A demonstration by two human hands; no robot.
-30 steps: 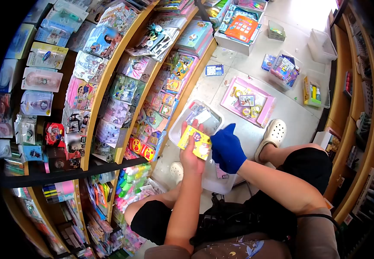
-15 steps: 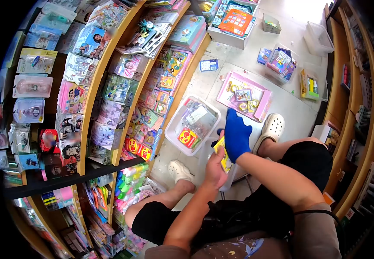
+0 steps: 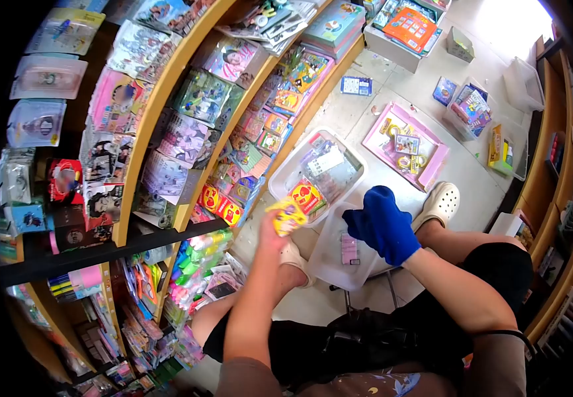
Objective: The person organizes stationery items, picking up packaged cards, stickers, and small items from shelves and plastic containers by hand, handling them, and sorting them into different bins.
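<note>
My left hand (image 3: 272, 237) is closed on a small yellow packet (image 3: 289, 218), blurred by motion, beside the near-left corner of a clear plastic bin (image 3: 278, 173). Inside that bin lie packaged items and a red-and-yellow packet (image 3: 308, 194). A blue cloth glove or mitt (image 3: 387, 228) covers my right hand, which looks bunched closed; whatever it may hold is hidden. It hovers over the right side of a second translucent bin (image 3: 336, 274), where a pink packet (image 3: 350, 249) lies.
A pink tray (image 3: 435, 165) with small yellow items and a card lies on the floor ahead. Beyond it stand a tub of colourful packs (image 3: 469, 111) and a white box of books (image 3: 392, 49). Stocked shelves (image 3: 167, 126) rise on the left, with wooden shelving (image 3: 564, 152) on the right.
My left hand has moved left with the yellow packet, away from my gloved right hand. The right hand has shifted slightly right and down, exposing the nearer bin. The view has shifted too.
</note>
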